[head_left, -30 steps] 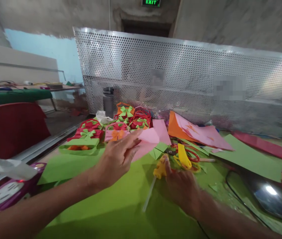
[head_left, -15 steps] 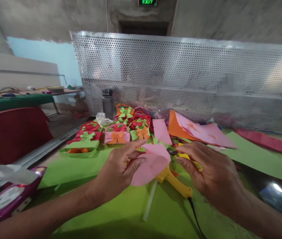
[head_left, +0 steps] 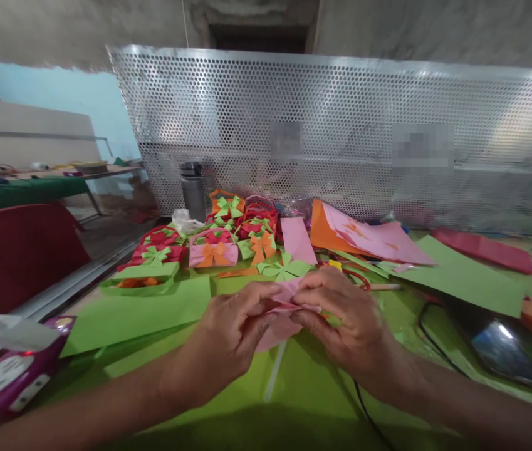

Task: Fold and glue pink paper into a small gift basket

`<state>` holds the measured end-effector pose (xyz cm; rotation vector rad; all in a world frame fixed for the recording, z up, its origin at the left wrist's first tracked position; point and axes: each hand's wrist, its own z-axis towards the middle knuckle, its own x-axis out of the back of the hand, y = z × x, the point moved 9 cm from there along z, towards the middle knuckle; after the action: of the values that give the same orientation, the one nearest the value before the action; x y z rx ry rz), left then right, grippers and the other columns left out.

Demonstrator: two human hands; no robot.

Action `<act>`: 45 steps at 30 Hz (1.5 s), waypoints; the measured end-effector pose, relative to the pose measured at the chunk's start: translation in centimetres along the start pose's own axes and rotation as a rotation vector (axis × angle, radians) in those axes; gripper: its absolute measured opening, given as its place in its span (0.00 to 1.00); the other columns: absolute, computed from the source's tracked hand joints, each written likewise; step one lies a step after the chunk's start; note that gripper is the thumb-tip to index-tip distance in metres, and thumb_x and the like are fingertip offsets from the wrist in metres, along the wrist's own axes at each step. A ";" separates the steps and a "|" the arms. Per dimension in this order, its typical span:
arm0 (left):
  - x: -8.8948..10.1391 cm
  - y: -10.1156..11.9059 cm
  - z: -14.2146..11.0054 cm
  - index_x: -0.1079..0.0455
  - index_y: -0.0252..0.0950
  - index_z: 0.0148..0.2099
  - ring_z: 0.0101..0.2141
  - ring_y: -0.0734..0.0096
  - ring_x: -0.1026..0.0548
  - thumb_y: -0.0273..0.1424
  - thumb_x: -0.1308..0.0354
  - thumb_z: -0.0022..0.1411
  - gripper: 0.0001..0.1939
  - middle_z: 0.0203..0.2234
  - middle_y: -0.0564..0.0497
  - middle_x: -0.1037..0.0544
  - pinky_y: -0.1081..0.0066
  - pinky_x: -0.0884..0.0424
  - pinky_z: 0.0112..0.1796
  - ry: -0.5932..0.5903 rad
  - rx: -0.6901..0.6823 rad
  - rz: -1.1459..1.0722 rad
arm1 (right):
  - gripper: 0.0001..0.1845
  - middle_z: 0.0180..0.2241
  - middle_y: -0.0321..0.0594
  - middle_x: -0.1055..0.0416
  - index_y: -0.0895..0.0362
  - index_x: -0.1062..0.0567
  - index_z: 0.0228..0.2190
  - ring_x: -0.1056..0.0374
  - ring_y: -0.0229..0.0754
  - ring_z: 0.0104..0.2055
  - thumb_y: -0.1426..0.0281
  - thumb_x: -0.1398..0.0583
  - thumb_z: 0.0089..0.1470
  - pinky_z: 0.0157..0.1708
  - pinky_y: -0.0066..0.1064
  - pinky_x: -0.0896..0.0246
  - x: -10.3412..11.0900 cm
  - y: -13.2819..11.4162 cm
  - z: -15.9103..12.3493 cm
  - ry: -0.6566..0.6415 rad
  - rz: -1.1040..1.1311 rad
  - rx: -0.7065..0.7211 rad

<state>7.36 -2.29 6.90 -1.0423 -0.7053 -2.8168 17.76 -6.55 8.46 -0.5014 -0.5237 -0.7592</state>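
Over the middle of the green tabletop, my left hand (head_left: 230, 332) pinches the left side of a small pink paper piece (head_left: 270, 335). On its right side, the fingers and thumb of my right hand (head_left: 350, 319) are closed on the same piece, which is creased between the two hands. A pale glue stick (head_left: 275, 373) shows below the paper, its upper end hidden. A black cord (head_left: 366, 410) runs from under my right hand; the yellow glue gun is mostly covered. Just beyond my fingers lies a green petal-shaped cutout (head_left: 285, 268).
Several small bow-trimmed handbags (head_left: 213, 254) stand at back left, before a grey bottle (head_left: 193, 194). Pink sheets (head_left: 378, 241) and a green sheet (head_left: 472, 275) lie right, near a phone (head_left: 512, 351). A purple power strip (head_left: 12, 388) sits left. A perforated metal panel (head_left: 341, 125) closes the back.
My right hand has moved left and taken hold of the pink paper, which is now folded or gathered between both hands. The yellow glue gun has become hidden. The view has shifted slightly.
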 end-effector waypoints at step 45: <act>0.3 1.8 0.3 0.29 0.35 0.37 0.53 0.66 0.37 0.19 0.47 0.57 0.09 0.49 0.46 0.29 0.59 0.46 0.55 -0.025 -0.145 -0.046 | 0.05 0.30 0.36 0.30 0.57 0.32 0.29 0.35 0.36 0.33 0.78 0.44 0.53 0.49 0.42 0.52 -0.7 -1.5 -0.7 -0.079 0.073 0.026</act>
<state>7.64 -3.77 8.02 -1.0973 -0.5400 -2.9375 16.45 -7.56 7.83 -0.5254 -0.5849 -0.6640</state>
